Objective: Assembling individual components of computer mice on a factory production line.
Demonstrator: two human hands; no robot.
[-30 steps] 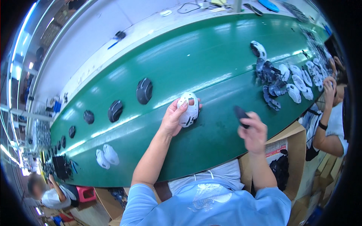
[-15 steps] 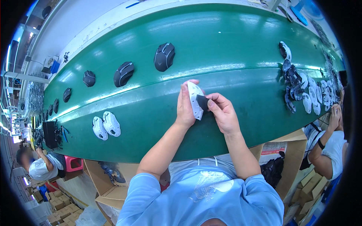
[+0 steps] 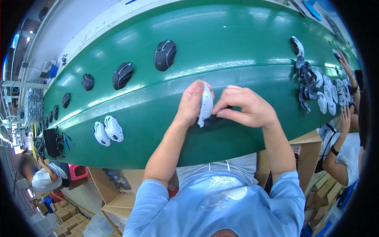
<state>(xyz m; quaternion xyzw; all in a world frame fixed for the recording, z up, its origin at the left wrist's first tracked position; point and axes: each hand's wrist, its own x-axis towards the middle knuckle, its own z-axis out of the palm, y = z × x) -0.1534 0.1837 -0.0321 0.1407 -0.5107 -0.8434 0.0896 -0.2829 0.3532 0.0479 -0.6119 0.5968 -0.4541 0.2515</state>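
The left hand (image 3: 190, 104) grasps the shell (image 3: 205, 103), with the thumb near the shell's upper end and other fingertips showing behind it. The shell is tilted on edge between the hands, over the green bench (image 3: 233, 152). The right hand (image 3: 248, 106) is bent, thumb and index finger close together just beside the shell's lower right edge; whether they grip a part cannot be determined. A dark patch (image 3: 214, 121) beneath them is blurred. To the left, two white shells (image 3: 113, 128) lie side by side. Beyond the hands, black mice (image 3: 165, 56) form a row running left. At far right lie dark parts (image 3: 306, 75).
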